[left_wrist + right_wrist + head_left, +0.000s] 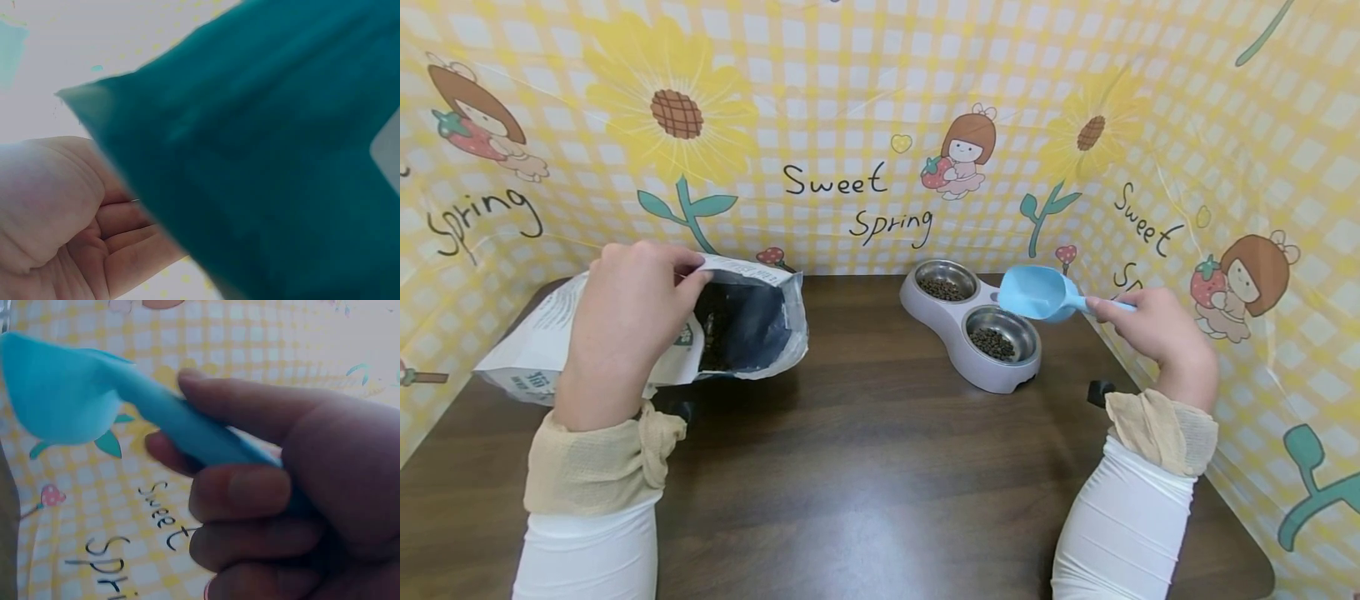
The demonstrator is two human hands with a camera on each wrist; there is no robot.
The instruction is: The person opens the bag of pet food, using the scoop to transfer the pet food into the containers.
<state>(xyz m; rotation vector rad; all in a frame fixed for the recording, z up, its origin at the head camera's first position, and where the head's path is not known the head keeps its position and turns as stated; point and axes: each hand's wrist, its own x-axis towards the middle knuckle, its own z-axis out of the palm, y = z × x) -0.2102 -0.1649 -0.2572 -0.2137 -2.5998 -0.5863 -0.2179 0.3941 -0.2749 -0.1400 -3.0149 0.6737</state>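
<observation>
Head view: we record one kibble bag [673, 367] at the left of the worktop [850, 467], tipped over with its mouth toward the right; how much of it rests on the wood we cannot tell. Left hand [632, 325] pinches the upper edge of the mouth between thumb and fingers. Left wrist view: a blurred teal panel of the bag hides part of that hand. Right hand [1161, 337] has its fingers curled firmly round the handle of a light-blue scoop [1033, 293], held up near the feeder stand [957, 321]; right wrist view agrees. The visible part of the scoop's hollow looks bare.

Handling, our estimate: the bag is soft-walled and should sag, its weight shifting with the loose contents; the dark lining looks smooth, perhaps slippery. We would take it by the rim, with support under the body if lifted. The scoop appears to be stiff plastic, light and hard to damage; the handle is the place to grip.

Count: one bag, one scoop, one feeder stand, two steel bowls, far [957, 276] and near [1017, 325], each with one layer of kibble [992, 343] on its floor. We also see dark pellets inside the bag. Single pieces are too small to count. Behind: patterned sheeting [835, 100].
</observation>
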